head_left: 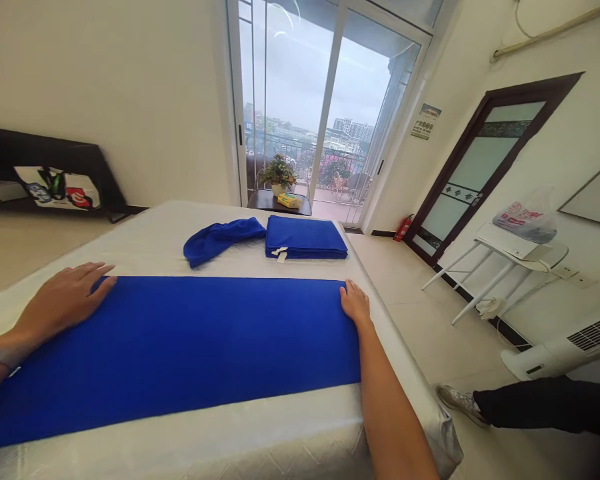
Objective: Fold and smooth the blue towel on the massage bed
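Smoothing down a long blue cloth [180, 347], both hands rest on it well apart, one at each end of its far edge. Its long axis runs crosswise in front of the person, tilting slightly down toward the left, and its left end runs out of view beyond the left hand [65, 300]. That hand lies flat and open, its fingers [100, 275] spread over the far edge. The right hand [355, 303] sits at the cloth's far right corner, with its fingers [349, 290] laid on the fabric and not clamped on it. The right forearm [390, 407] runs just beside the cloth's right end.

Beyond the cloth and between the hands, a crumpled blue cloth [220, 240] lies just beside a folded stack of blue cloths [305, 239], both on a white satin-like cover [155, 230]. Further ahead, past the right hand, a potted plant [279, 173] stands on a dark table [275, 202] by a glass balcony door [325, 113]. Off to the right of the right hand, another person's leg [540, 403] in black trousers stands on the floor.
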Demonstrator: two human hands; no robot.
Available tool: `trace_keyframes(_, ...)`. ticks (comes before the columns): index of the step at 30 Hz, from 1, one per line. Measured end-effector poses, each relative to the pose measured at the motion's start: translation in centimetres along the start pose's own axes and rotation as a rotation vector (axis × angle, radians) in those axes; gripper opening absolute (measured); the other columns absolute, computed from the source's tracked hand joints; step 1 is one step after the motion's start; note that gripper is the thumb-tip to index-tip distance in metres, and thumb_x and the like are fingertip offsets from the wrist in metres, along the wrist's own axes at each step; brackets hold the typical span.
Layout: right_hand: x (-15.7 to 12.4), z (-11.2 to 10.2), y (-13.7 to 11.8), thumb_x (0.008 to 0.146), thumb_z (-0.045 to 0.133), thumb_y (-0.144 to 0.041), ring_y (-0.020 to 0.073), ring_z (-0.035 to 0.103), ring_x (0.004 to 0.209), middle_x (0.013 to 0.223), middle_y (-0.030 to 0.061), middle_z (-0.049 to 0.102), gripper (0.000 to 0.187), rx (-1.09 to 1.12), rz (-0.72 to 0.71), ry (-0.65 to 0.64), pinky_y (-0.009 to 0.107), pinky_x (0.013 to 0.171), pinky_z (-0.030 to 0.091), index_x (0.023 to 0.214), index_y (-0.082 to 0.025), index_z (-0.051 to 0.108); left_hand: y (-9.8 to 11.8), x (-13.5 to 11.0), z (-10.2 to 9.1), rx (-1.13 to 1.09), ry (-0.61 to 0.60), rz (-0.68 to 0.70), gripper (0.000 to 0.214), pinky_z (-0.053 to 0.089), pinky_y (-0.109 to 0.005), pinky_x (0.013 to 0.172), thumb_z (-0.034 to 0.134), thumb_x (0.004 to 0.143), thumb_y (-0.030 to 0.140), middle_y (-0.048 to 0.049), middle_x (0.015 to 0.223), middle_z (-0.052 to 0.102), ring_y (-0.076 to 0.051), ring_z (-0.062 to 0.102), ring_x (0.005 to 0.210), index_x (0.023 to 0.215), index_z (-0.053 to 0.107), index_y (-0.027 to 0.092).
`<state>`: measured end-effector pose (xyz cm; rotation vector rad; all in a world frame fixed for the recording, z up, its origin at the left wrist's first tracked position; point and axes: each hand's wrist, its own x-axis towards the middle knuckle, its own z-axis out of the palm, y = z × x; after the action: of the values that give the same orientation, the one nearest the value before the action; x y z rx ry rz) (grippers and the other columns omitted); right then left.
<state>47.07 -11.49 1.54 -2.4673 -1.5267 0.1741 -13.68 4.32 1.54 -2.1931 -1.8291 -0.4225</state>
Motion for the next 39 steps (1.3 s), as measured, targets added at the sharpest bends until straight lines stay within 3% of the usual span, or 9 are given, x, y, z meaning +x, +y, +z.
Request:
trace_keyframes(3,-0.3,-0.2,-0.1,0.105,0.021,-0.038,0.0192,0.032,0.147,0.161,0.0044,0.035,0.056,0.055,0.014,0.016,0.038,0.12,0.024,0.156,-0.021,0.034,4.9,-0.5,-2.3,-0.084,0.084,0.064,0.078,0.033,-0.042,0.113,0.004,0.09,0.062,0.0057,0.126,0.069,-0.023,0.05,0.13,0.138,0.051,0.023)
trace_keyframes(5,-0.5,-0.4,-0.2,0.105,0.021,-0.039,0.0195,0.035,0.145,0.16,0.0036,0.038,0.054,0.076,0.008,0.024,0.04,0.119,0.025,0.155,-0.025,0.036,10.6,-1.4,-3.7,-0.174,0.065,0.148,0.071,0.037,-0.041,0.11,0.009,0.092,0.061,0.006,0.118,0.072,-0.022,0.056,0.122,0.128,0.06,0.027)
trace_keyframes(10,-0.7,-0.9,-0.1,0.105,0.023,-0.039,0.019,0.037,0.144,0.157,0.0019,0.043,0.05,0.098,-0.012,0.029,0.04,0.117,0.026,0.15,-0.03,0.043,30.2,-7.0,-7.4,-0.428,-0.237,0.941,0.044,0.044,-0.035,0.1,0.035,0.1,0.046,-0.0054,0.118,0.072,-0.02,0.063,0.109,0.12,0.068,0.026)
trace_keyframes(13,-0.6,-1.0,-0.1,0.105,0.023,-0.037,0.0199,0.042,0.139,0.153,0.0026,0.048,0.048,0.102,0.009,0.03,0.04,0.115,0.03,0.145,-0.029,0.048,40.0,-11.3,-8.8,-0.548,-0.13,1.224,0.044,0.045,-0.036,0.097,0.043,0.1,0.047,-0.0089,0.124,0.069,-0.021,0.062,0.113,0.134,0.059,0.024)
trace_keyframes(16,-0.6,-1.0,-0.3,0.105,0.024,-0.035,0.022,0.045,0.136,0.152,0.0053,0.05,0.047,0.055,-0.006,0.048,0.042,0.112,0.034,0.145,-0.027,0.048,45.7,-14.1,-8.5,-0.547,-0.037,1.306,0.041,0.047,-0.038,0.09,0.047,0.098,0.049,-0.0092,0.112,0.071,-0.023,0.061,0.106,0.121,0.066,0.022)
trace_keyframes(20,-0.3,-1.1,-1.1,0.105,0.023,-0.03,0.0251,0.047,0.132,0.147,0.0098,0.052,0.046,-0.057,-0.021,0.046,0.044,0.104,0.04,0.143,-0.028,0.05,48.0,-15.1,-6.7,-0.532,0.024,1.25,0.027,0.047,-0.039,0.08,0.054,0.096,0.041,-0.0072,0.089,0.071,-0.024,0.06,0.094,0.09,0.072,0.022)
trace_keyframes(26,1.0,-1.9,-2.4,0.101,0.027,-0.017,0.027,0.053,0.125,0.133,0.0147,0.06,0.045,-0.115,0.01,0.035,0.042,0.094,0.046,0.132,-0.024,0.058,48.4,-15.4,-5.3,-0.495,0.053,1.181,0.014,0.046,-0.039,0.068,0.063,0.087,0.027,-0.0069,0.077,0.068,-0.024,0.06,0.083,0.077,0.071,0.021)
trace_keyframes(35,2.6,-2.7,-2.8,0.097,0.043,-0.02,0.0281,0.063,0.117,0.125,0.0188,0.066,0.034,-0.144,0.077,0.019,0.038,0.093,0.049,0.124,-0.016,0.063,47.4,-14.5,-4.9,-0.493,0.131,1.207,0.01,0.043,-0.037,0.063,0.063,0.086,0.021,-0.0054,0.075,0.064,-0.021,0.057,0.074,0.077,0.064,0.019)
trace_keyframes(39,2.7,-3.3,-2.9,0.094,0.048,-0.019,0.029,0.063,0.12,0.125,0.0208,0.066,0.032,-0.087,0.115,-0.001,0.039,0.096,0.048,0.12,-0.014,0.065,47.0,-13.6,-5.6,-0.511,0.199,1.15,0.012,0.047,-0.041,0.075,0.053,0.092,0.023,-0.0094,0.083,0.063,-0.024,0.056,0.082,0.088,0.063,0.018)
